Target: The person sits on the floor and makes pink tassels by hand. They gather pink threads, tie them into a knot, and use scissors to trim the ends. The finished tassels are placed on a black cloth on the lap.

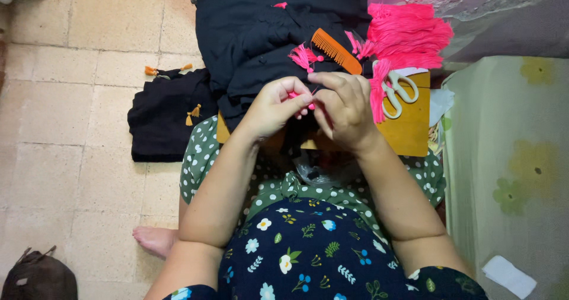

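Mid-tying: left hand (274,106) and right hand (345,111) both pinched shut on small pink thread tassel (309,101) over black cloth (267,39) at yellow wooden board's (409,128) left edge; likely next, careful knot-tightening.

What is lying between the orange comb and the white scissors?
In the head view, pink thread tassels lie between the orange comb and the white scissors, on the black cloth and wooden board.

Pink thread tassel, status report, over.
Left hand and right hand both pinching small pink thread tassel over black cloth. Orange plastic comb, white scissors alongside, clear.
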